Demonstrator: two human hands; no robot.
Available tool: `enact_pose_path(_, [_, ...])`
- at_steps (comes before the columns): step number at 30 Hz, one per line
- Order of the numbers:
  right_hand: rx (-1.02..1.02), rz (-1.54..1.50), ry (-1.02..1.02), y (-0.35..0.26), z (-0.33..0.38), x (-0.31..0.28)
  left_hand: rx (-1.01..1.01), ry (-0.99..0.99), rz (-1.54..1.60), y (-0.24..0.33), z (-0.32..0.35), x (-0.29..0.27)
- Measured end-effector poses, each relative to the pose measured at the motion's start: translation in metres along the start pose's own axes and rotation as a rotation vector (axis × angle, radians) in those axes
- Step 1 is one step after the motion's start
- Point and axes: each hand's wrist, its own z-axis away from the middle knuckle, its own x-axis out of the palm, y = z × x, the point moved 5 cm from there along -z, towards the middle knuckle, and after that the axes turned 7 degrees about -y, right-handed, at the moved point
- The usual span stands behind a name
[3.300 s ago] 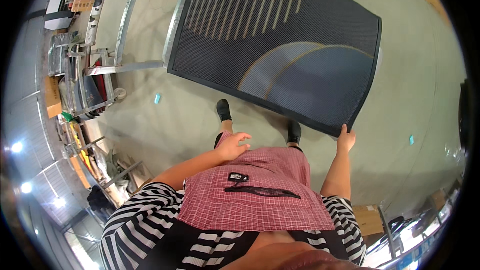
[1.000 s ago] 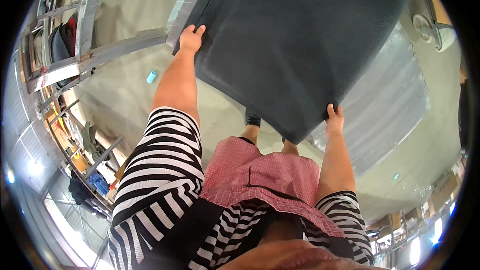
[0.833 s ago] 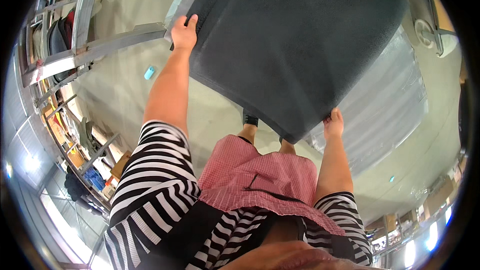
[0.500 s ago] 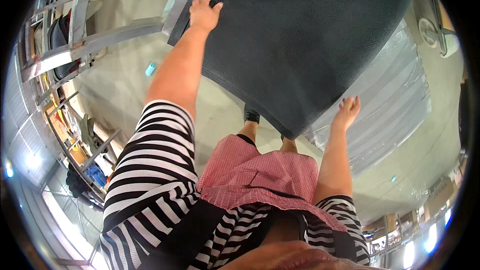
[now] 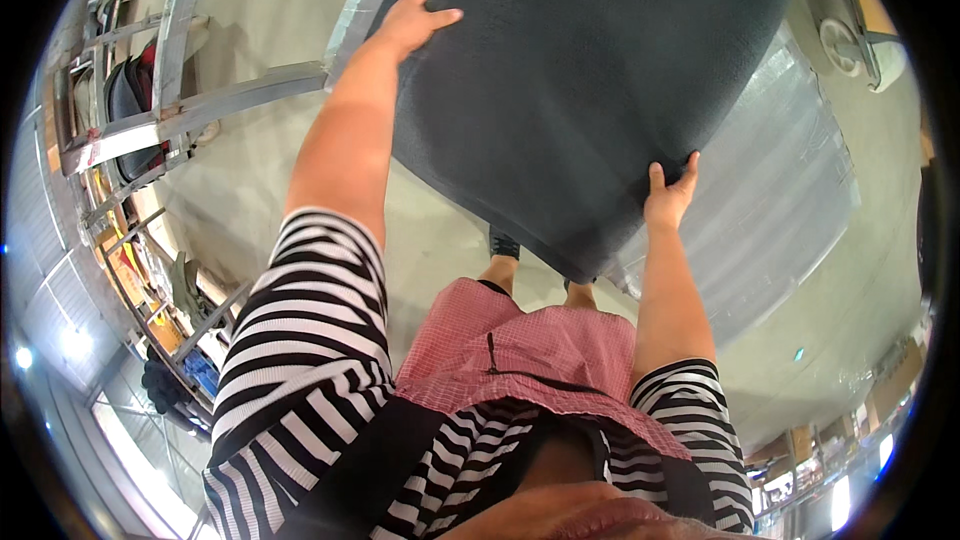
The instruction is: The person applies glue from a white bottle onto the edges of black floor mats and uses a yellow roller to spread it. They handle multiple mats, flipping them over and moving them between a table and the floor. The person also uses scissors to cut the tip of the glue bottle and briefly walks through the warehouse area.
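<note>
Since half a second ago, the right hand [image 5: 668,205] has been brought back from beyond the mat [image 5: 590,90] to its right edge; the striped, arced face seen 3.3 s ago has given way to a plain dark one. Right thumb and forefinger parted widely, pointing up and away, thumb tip over the mat's border; whether the edge is gripped underneath cannot be told. Left hand [image 5: 408,22] laid palm down by the left margin, thumb stretched rightward, fingers loosely spread, nothing clasped. Left arm reached far forward, nearly straight; right arm held shorter, forearm rising from a striped sleeve [image 5: 690,405].

Mat found ahead of the body, overlapping grey-sheened plastic sheeting [image 5: 770,210]. One rounded corner is pointed at the shoes [image 5: 505,243]; the right edge is slanted toward upper right. Far end cropped, so the long axis cannot be fixed. Farther left, a metal frame [image 5: 250,100]; upper right, a caster wheel [image 5: 842,48].
</note>
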Motion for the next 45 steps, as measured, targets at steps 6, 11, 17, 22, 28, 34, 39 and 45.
enact_pose_path(6, [0.213, 0.0, -0.003, 0.02, 0.004, -0.022, 0.231, 0.151, -0.225, 0.051, 0.041, 0.018])
enact_pose_path(11, [0.289, -0.328, -0.045, 0.032, 0.003, -0.031, -0.064, 0.086, -0.381, -0.051, -0.032, 0.039])
enact_pose_path(17, [0.438, -0.567, -0.101, 0.043, -0.004, -0.051, -0.108, 0.016, -0.006, -0.06, -0.021, 0.061])
enact_pose_path(22, [0.55, -0.765, -0.183, 0.091, -0.013, -0.068, -0.111, -0.055, -0.511, -0.035, -0.016, 0.071])
enact_pose_path(28, [0.665, -0.859, -0.231, 0.077, -0.021, -0.071, -0.054, 0.227, -0.47, -0.02, -0.003, 0.043])
enact_pose_path(34, [0.681, -0.44, -0.235, 0.026, -0.029, -0.06, -0.147, 0.404, -0.275, -0.128, -0.047, -0.031])
enact_pose_path(39, [0.647, -0.468, -0.19, 0.045, -0.038, -0.058, -0.265, -0.056, 0.028, -0.08, -0.045, -0.032])
enact_pose_path(45, [0.549, -0.349, -0.159, 0.027, -0.038, -0.073, -0.175, -0.085, -0.159, -0.05, -0.027, -0.029])
